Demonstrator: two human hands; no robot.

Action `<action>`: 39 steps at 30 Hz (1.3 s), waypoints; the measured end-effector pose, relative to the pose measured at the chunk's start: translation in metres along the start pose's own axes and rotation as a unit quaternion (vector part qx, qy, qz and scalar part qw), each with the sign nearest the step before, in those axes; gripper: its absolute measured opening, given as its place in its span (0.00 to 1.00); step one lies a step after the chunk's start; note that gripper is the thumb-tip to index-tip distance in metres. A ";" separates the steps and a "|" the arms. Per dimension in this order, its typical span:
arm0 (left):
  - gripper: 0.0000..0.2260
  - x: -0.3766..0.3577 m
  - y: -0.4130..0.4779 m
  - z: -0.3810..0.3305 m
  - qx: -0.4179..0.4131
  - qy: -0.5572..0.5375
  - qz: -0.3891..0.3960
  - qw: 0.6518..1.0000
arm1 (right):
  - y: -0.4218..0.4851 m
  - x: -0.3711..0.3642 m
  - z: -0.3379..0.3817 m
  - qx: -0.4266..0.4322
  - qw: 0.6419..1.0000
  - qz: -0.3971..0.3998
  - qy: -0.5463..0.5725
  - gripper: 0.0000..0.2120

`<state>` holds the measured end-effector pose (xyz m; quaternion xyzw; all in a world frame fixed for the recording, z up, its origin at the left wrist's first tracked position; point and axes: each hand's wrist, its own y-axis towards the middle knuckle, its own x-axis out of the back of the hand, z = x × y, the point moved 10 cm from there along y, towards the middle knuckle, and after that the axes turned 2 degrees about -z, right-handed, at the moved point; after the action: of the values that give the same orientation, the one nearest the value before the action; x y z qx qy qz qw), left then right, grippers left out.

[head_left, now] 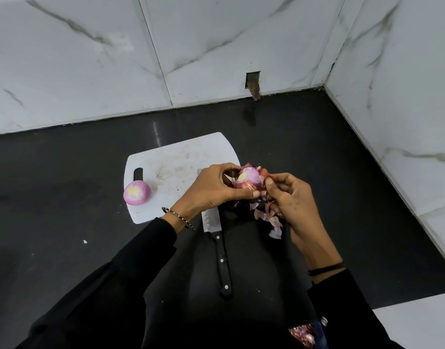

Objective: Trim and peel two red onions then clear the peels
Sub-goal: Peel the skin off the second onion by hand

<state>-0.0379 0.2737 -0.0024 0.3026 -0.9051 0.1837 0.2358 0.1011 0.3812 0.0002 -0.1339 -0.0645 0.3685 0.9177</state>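
Red-purple and partly stripped, one red onion [250,179] sits between the two sets of fingers, lifted above the near right corner of the white cutting board [176,157]. The left hand [211,188] grasps it, with the fingers curled over its far side and the thumb beneath. Its pale cut end is turned toward the camera. The right hand [290,200] pinches a flap of papery skin [266,176] at the onion's right side; thumb and forefinger are closed on it and the other fingers are curled in.

Loose peels [270,219] show just below the right fingers, over the black countertop [65,197]. Whether any of them hang from the onion cannot be told.

A second onion [137,192], fully peeled, rests on the board's near left corner, well to the left of the left fingers and beside the board's handle slot. A kitchen knife [217,245] lies below the left hand. Its blade passes under the wrist, and its black riveted handle points toward the person.

More peels [302,333] show at the bottom edge of the view, beside the right sleeve.
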 end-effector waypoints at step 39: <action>0.34 0.006 -0.011 -0.021 -0.096 0.204 -0.061 0.972 | 0.001 0.029 0.001 0.009 0.993 -0.120 0.022 0.03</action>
<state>-0.0285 0.2725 0.0205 0.2890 -0.8315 0.1390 0.4537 0.1211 0.4026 0.0014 -0.1249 -0.0568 0.2536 0.9575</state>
